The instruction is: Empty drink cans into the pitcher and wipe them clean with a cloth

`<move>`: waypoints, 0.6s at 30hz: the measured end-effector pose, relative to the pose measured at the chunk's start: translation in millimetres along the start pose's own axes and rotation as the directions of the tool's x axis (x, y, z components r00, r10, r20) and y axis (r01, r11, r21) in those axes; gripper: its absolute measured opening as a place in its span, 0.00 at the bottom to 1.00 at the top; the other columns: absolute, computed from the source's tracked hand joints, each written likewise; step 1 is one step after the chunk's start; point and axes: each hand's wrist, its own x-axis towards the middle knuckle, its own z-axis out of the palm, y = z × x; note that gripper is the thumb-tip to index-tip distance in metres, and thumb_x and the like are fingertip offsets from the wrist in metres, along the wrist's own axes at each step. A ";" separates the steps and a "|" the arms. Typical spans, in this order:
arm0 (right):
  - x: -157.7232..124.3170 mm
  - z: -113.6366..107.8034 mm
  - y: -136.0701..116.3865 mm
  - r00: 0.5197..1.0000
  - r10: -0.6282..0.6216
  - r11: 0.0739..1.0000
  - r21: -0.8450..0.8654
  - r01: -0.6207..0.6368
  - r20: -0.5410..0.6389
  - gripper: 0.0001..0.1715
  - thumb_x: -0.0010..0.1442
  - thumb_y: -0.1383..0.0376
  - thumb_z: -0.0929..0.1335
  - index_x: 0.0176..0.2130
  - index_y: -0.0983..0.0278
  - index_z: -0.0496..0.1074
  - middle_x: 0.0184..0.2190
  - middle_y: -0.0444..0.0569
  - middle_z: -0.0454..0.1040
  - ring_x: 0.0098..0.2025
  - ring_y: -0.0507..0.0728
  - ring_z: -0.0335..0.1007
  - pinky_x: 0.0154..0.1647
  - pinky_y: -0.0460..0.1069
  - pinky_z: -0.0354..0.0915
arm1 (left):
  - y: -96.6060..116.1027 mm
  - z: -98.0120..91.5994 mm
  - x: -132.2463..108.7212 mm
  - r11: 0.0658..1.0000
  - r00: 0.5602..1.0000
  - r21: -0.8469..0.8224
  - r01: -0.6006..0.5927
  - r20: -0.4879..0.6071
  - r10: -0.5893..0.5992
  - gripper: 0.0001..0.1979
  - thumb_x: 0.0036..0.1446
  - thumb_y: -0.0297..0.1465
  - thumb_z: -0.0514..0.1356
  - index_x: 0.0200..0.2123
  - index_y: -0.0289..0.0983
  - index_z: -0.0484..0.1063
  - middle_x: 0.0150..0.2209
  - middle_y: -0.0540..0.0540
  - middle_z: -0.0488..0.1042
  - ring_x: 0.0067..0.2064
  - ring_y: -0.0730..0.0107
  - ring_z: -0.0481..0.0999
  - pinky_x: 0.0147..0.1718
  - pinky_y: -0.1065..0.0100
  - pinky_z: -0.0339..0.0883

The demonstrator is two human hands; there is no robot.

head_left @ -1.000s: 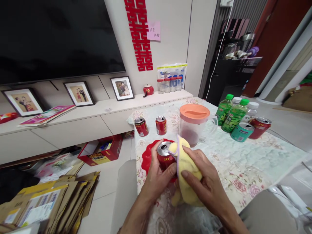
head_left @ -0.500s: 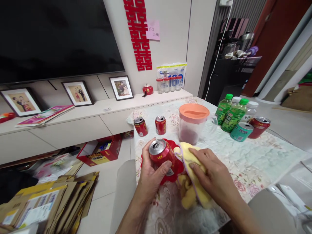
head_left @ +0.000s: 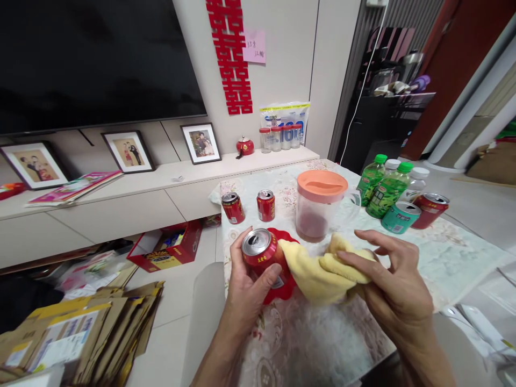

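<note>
My left hand [head_left: 252,282] is wrapped round a red drink can [head_left: 262,255], its opened silver top tilted toward me. A yellow cloth [head_left: 322,269] hangs bunched from my right hand [head_left: 391,279], pinched between thumb and fingers, its left corner close against the can. Beneath the can lies a red scalloped dish [head_left: 288,290], partly hidden by the can and my left hand. Just beyond stands a clear pitcher [head_left: 312,215] with an orange lid [head_left: 322,183] and something dark in the bottom.
Two more red cans, one left [head_left: 233,208] and one nearer the pitcher [head_left: 266,206], stand behind my left hand. Green-capped bottles [head_left: 387,191], a teal can [head_left: 400,217] and a red can [head_left: 430,209] are grouped at right. Flattened cardboard packages [head_left: 88,333] lie on the floor.
My right hand has moved right and turned, lifting and bunching the cloth that was draped beside the can. My left hand keeps its hold, with the can shifted slightly left.
</note>
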 end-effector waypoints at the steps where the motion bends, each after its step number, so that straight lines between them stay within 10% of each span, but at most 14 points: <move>1: -0.6 2.7 -0.2 1.000 0.014 1.000 0.003 -0.014 0.000 0.20 0.66 0.73 0.67 0.52 0.51 0.77 0.53 0.52 0.67 0.49 0.58 0.68 0.44 0.53 0.69 | -1.0 1.3 -1.1 1.000 1.000 -0.010 0.015 0.016 -0.014 0.44 0.51 0.42 0.74 0.66 0.46 0.57 0.63 0.40 0.70 0.64 0.45 0.72 0.64 0.49 0.65; 5: -2.4 16.1 -1.4 0.997 0.074 0.997 0.020 -0.074 0.009 0.24 0.67 0.74 0.64 0.59 0.58 0.71 0.46 0.51 0.68 0.43 0.54 0.70 0.39 0.49 0.69 | -7.8 6.3 -4.9 0.997 0.994 -0.054 0.062 0.091 -0.057 0.46 0.51 0.41 0.75 0.67 0.48 0.55 0.63 0.41 0.70 0.63 0.48 0.74 0.64 0.50 0.65; 13: -8.6 18.6 3.8 0.990 0.132 0.977 -0.165 -0.137 -0.041 0.12 0.61 0.73 0.66 0.43 0.62 0.74 0.35 0.47 0.72 0.35 0.53 0.71 0.34 0.48 0.65 | -5.0 0.0 -5.1 0.994 0.999 0.104 -0.035 -0.018 0.037 0.44 0.50 0.40 0.76 0.64 0.46 0.58 0.65 0.39 0.67 0.66 0.45 0.70 0.65 0.48 0.65; 18: -9.0 29.9 -17.2 0.970 0.237 0.965 0.102 -0.241 0.050 0.12 0.56 0.74 0.67 0.39 0.61 0.74 0.33 0.44 0.74 0.33 0.52 0.71 0.34 0.47 0.65 | -10.8 7.8 -11.1 0.999 0.986 -0.001 0.041 0.159 -0.040 0.43 0.51 0.39 0.76 0.65 0.47 0.58 0.63 0.40 0.71 0.63 0.47 0.74 0.61 0.51 0.70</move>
